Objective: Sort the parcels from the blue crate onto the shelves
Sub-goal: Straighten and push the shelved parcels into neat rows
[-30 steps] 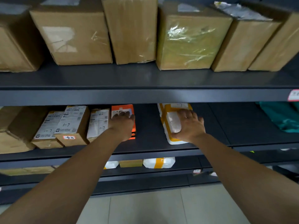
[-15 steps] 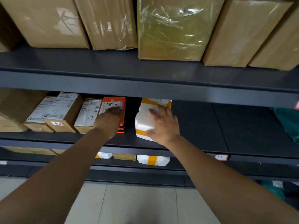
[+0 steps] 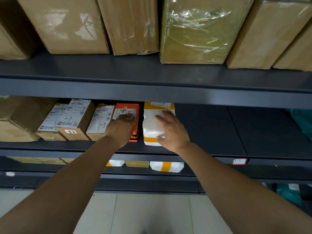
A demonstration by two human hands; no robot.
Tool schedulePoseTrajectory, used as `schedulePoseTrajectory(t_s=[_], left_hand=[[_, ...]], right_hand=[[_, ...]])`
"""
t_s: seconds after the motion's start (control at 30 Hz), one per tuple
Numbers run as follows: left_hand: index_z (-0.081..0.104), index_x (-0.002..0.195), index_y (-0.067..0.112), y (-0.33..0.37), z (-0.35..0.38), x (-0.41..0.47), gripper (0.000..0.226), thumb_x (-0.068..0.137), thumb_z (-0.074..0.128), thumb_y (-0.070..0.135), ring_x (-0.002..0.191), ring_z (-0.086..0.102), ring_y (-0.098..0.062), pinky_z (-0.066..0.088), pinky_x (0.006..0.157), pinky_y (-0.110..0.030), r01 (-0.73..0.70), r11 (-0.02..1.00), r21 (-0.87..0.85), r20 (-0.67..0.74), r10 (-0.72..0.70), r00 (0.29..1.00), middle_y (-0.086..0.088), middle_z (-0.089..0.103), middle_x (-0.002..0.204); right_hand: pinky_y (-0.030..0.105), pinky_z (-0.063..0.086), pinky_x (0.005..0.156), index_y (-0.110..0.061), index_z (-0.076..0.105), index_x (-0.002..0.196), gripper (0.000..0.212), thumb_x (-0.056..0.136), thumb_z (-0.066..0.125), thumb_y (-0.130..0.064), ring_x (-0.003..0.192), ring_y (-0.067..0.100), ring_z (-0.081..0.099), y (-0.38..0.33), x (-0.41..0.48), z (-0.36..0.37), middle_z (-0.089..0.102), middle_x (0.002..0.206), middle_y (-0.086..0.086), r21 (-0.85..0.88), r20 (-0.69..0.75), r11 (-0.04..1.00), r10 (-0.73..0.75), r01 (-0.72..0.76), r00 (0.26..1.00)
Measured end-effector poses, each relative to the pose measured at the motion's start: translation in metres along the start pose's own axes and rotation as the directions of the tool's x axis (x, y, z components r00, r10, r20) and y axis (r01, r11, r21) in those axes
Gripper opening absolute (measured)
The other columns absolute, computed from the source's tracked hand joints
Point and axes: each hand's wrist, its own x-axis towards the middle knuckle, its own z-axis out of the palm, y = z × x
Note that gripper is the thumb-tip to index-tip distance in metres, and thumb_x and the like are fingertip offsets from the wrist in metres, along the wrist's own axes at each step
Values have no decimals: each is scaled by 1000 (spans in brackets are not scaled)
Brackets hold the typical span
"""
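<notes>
The upper shelf hides the far ends of everything on the middle shelf, and the big cardboard boxes above, some under crinkled clear film, are cut off at the top. The left hand lies flat, fingers straight, on a glossy orange box, covering most of its white label. The right hand rests spread on a soft white padded parcel banded with yellow tape, thumb against its near end; its far label is unreadable. The parcel lies near the shelf's front edge, just beside the orange box with a thin dark gap between them. A second ago it lay well to the right and skewed; since then it has slid left and straightened. Labelled brown cartons stand to the left.
</notes>
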Motion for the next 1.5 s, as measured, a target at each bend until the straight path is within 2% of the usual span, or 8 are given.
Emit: schedulePoseTrajectory(t_s=[0.13,0.3,0.47,0.57,1.1,1.33,1.5], left_hand=[[23,152,24,-4,-1,-1,63,96,53,29,144,25,-21,37,107,-41,-32,999,5,-16,33,999,2,24,158],[26,150,24,-8,4,-2,62,95,54,32,143,26,-23,37,107,-43,-58,998,7,-30,58,998,2,26,157],[29,149,22,-9,7,-3,60,95,54,32,141,28,-23,36,107,-46,-75,997,5,-64,75,995,1,28,156],[30,148,22,-9,9,-4,60,94,55,30,142,26,-24,33,109,-48,-79,997,2,-76,79,994,1,27,156],[26,150,22,-5,14,-6,61,96,52,28,144,21,-22,27,111,-48,-41,999,-31,-99,38,994,1,23,158],[23,151,21,-4,10,-15,64,96,54,28,147,15,-22,23,115,-44,-51,997,-58,-67,47,997,0,15,160],[21,151,16,-6,3,-44,67,95,55,30,147,13,-22,20,116,-42,-27,1000,-14,-49,26,998,-3,16,160]], right_hand=[[36,19,120,-24,27,152,70,90,60,-33,149,20,6,-11,1,5,14,160,2,21,10,1000,-4,4,1000],[43,18,120,-23,25,152,71,91,60,-33,150,20,2,-17,2,10,11,161,3,11,13,1000,23,-23,1000],[41,1,121,-28,16,154,72,93,55,-35,150,17,-5,-22,1,11,2,163,-1,-51,27,997,64,-63,998],[38,-2,120,-28,13,154,73,94,54,-36,150,16,-7,-23,1,13,-1,163,-2,-65,24,996,68,-67,997],[36,-2,121,-24,13,155,75,93,54,-35,150,18,-6,-20,2,15,-1,163,2,-39,4,999,37,-37,999],[40,-3,121,-25,10,155,74,94,52,-37,150,20,-6,-25,0,12,-1,163,3,-138,14,989,55,-52,998],[44,5,122,-21,22,151,70,92,59,-34,150,26,3,-36,-17,8,13,160,9,-211,-69,977,26,-40,997]])
